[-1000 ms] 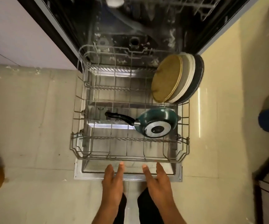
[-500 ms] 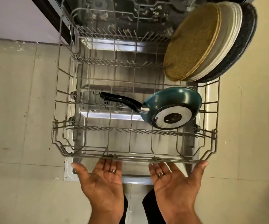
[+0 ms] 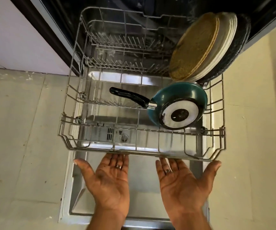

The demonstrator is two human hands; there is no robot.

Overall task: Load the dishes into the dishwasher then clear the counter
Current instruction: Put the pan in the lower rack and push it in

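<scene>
Both hands are palm-up with fingers straight: the left hand [image 3: 109, 178] and the right hand [image 3: 183, 181] reach side by side, their fingertips at the front rail of the lower rack [image 3: 143, 152], holding nothing — they press or cradle the wire rather than curl round it. Whether the fingertips pass under the rail or only touch it cannot be told.

The rack stands out over the open dishwasher door [image 3: 77, 205], its rear part reaching into the dark tub. In it, on the right side, a teal frying pan [image 3: 177, 105] stands on edge with its base facing the camera and its black handle [image 3: 129, 97] pointing left. Behind the pan, a stack of plates [image 3: 205, 47] leans in the back right corner: a woven tan one in front, white ones next, a dark one last.

The step in hand looks like sliding the loaded rack along the door. To do it well, push evenly with both hands so the rack runs straight on its wheels, and go slowly — the leaning plates and the upright pan could tip or rattle if jolted.
</scene>
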